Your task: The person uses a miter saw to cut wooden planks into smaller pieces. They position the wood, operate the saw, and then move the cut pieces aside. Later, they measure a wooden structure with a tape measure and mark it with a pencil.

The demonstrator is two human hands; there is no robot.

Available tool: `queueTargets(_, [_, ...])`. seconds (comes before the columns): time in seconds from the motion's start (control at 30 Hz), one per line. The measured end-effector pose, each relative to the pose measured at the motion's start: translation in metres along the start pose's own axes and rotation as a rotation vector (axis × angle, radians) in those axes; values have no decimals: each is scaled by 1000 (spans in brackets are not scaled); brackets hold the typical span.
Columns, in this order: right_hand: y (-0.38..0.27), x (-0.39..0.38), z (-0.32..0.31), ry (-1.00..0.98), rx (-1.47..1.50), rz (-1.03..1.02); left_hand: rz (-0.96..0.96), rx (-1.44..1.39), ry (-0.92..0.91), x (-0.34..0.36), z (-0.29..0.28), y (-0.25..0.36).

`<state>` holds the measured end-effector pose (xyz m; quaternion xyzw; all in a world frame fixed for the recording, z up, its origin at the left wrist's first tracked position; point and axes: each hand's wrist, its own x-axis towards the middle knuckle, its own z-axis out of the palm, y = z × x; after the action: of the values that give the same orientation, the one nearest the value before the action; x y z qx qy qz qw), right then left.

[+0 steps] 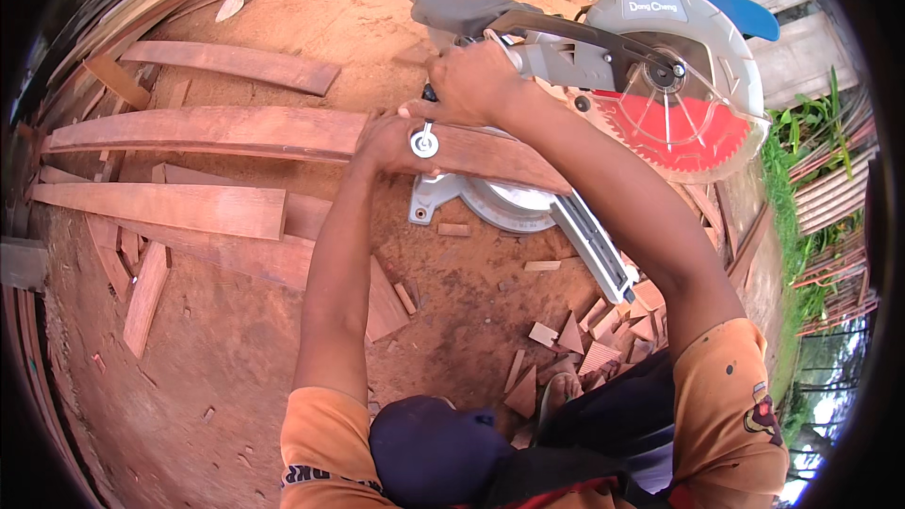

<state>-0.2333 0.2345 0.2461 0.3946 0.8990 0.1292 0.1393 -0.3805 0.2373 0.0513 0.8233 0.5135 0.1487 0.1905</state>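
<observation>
A long reddish-brown board [236, 132] lies across the base of a miter saw [539, 47]. My left hand [385, 141] is closed around the board beside the saw's hold-down clamp [425, 143], whose round metal pad rests on the wood. Above it, my right hand [469, 83] is closed at the clamp's black upper part, with its thumb reaching toward the left hand; the fingers' exact hold is partly hidden. To the right, the raised saw head shows a red circular blade [674, 123] behind a clear guard. The saw's silver turntable [504, 203] shows below the board.
Several cut boards [160, 207] lie at the left, with another plank [231, 64] farther back. Wood offcuts [599, 344] are heaped near my foot [563, 386]. A trowel [231, 7] lies on the reddish soil. The saw's rail [594, 245] juts toward me.
</observation>
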Motion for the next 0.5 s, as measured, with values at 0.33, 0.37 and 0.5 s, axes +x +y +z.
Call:
queueTargets(0.33, [14,-4,12,209,53,-18,-105,-6,-131,7,-12,8])
queueTargets(0.37, [14,-6,16,228,52,-46,-82,37,-126,9,-10,5])
queueTargets(0.5, [9,8,8,-30,-40,-13,19,-10,158,5,3,-5])
